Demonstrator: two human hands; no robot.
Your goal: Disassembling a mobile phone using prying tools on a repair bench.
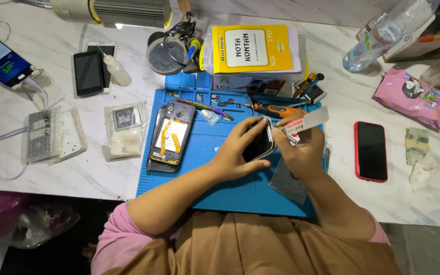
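A white marbled surface (77,173) carries a blue work mat (220,193) at its middle. On the mat lies an opened phone (171,137). Left of the mat lie bagged parts (124,130) and a small black phone (88,73). To the right lie a red-edged phone (370,151) and a pink packet (413,98).

Dark phone screen panel (258,143) tilted above blue mat, small white-red tube (301,124) touching its edge

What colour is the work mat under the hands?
Blue: the work mat shows plainly in the head view.
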